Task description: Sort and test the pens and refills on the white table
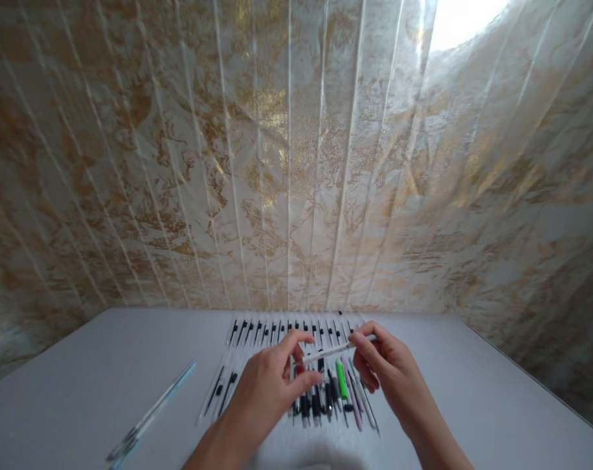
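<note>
You can read no text, label, brand, number or sign on the pens (341,380) or anywhere else here.

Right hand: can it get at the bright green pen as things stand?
Probably yes: the bright green pen lies close by the right hand, with nothing visible on top. But that hand pinches a thin white rod, which likely must go first.

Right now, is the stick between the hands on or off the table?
Off: the right hand pinches the white stick above the pens.
</note>
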`<state>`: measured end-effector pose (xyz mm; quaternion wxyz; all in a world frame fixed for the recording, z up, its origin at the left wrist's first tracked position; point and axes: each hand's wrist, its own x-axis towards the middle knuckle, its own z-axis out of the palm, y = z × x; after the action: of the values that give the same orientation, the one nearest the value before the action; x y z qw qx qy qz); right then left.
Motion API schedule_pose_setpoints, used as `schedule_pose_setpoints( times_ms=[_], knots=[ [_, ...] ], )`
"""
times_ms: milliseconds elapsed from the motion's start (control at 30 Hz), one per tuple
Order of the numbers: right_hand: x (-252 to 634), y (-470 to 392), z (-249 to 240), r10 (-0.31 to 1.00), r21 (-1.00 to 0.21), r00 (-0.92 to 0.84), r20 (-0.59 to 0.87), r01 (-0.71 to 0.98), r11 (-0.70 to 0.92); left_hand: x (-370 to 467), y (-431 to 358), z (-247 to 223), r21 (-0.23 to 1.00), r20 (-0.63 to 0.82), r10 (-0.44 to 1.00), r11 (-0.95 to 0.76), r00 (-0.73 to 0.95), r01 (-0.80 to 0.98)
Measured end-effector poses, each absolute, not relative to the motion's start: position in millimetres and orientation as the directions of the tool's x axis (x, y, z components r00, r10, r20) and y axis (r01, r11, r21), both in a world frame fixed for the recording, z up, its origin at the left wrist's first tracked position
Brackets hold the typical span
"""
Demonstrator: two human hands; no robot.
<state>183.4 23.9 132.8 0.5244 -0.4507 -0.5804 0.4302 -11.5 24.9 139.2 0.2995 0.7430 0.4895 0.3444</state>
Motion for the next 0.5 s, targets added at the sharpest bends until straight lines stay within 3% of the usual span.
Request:
schedule_pose_setpoints(
  times_ms=[233,367,500],
  knots=[
    [197.4,21.0,129.1,0.980,-0.951,0.032,0.194,0.250,0.180,-19.2,25.0,141.7,0.676,0.350,0.896,-0.443,0.273,0.589],
    [206.6,26.8,120.1,0.991,-0.890,-0.048,0.126,0.436,0.134,-21.2,23.7,141.4,0.640,0.388,0.866,-0.499,0.315,0.584],
    [209.4,25.2,125.8,0.977,-0.851,-0.097,0.191,0.480,0.214,-21.4,25.0,138.5,0.584,0.394,0.853,-0.520,0.342,0.623]
  ],
)
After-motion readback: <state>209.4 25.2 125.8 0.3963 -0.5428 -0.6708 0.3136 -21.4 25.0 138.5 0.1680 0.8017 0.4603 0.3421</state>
